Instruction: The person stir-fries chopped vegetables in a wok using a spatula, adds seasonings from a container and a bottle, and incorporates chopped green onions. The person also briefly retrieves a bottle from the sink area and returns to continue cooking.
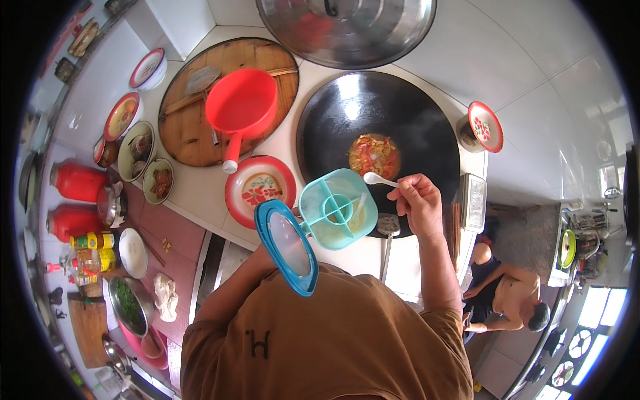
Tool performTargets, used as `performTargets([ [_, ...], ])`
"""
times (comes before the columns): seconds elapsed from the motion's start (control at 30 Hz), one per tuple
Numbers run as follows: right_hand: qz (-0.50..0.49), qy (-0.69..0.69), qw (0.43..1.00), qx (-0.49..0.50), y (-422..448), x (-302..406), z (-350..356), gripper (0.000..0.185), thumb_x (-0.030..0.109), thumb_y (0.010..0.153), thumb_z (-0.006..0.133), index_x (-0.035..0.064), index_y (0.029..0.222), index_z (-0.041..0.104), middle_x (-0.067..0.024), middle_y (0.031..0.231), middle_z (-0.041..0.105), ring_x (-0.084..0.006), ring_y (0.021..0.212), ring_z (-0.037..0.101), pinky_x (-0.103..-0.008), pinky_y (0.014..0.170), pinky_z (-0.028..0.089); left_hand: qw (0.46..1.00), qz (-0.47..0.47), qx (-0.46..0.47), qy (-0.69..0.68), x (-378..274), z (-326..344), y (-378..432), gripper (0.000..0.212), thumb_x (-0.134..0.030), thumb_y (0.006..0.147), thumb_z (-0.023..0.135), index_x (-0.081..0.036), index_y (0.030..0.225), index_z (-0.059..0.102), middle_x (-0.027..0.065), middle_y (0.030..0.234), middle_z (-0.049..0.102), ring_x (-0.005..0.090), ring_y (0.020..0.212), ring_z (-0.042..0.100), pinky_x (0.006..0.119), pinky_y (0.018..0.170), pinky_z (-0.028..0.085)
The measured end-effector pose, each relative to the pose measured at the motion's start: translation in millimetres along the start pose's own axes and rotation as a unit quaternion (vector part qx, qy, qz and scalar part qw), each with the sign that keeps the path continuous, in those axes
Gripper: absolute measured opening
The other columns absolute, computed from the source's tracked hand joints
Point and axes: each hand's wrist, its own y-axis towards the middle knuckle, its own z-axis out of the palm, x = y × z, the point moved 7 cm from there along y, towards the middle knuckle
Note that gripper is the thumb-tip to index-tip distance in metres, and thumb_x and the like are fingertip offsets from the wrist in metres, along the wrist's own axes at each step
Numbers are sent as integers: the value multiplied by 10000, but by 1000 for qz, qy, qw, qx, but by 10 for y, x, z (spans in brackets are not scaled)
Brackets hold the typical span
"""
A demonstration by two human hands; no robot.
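My right hand pinches the handle of a small white spoon, whose bowl is over the near side of a large black wok. Cooked food with red and yellow pieces lies in broth at the wok's bottom. A divided teal seasoning box, with its blue-rimmed lid swung back, is at the wok's near left edge; another small spoon rests in one compartment. My left hand is mostly hidden behind the box and lid, with the forearm reaching to them, so its grip cannot be made out.
A red plastic ladle lies on a round wooden lid. A red-rimmed enamel plate sits left of the box, a metal spatula near the wok. Bowls of food stand further left. A person sits at the right.
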Motion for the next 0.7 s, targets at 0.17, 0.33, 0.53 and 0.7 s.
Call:
performTargets([
  [0.17, -51, -166, 980, 99, -126, 250, 641, 71, 67, 924, 604, 2, 939, 628, -59, 787, 681, -43, 572, 539, -179, 542, 450, 992, 6, 13, -128, -9, -21, -146, 744, -143, 783, 774, 16, 1382, 363, 68, 1178, 580, 125, 1059, 557, 301, 933, 448],
  [0.33, -242, -357, 869, 245, -286, 383, 1532, 62, 29, 802, 680, 38, 863, 686, -92, 726, 620, -206, 601, 600, -293, 567, 481, 985, -24, 14, -169, 72, -31, -453, 724, -200, 817, 743, -26, 1405, 358, 62, 1261, 526, 138, 1137, 498, 322, 976, 412],
  [0.53, -228, -490, 804, 250, -503, 297, 2208, 395, 154, 777, 749, 58, 1146, 643, -124, 752, 635, -219, 580, 605, -326, 559, 488, 984, -69, -7, -161, -94, -264, -834, 586, -310, 984, 510, -73, 1466, 275, 50, 1400, 415, 153, 1265, 401, 349, 1049, 355],
  [0.7, -251, -419, 853, 184, -608, 210, 2305, 318, 5, 810, 682, 29, 1122, 627, 35, 644, 452, -57, 558, 389, -210, 515, 346, 930, -94, -140, -326, 76, -798, -1494, 497, -308, 992, 489, -70, 1417, 387, 63, 1340, 498, 167, 1222, 481, 347, 1050, 374],
])
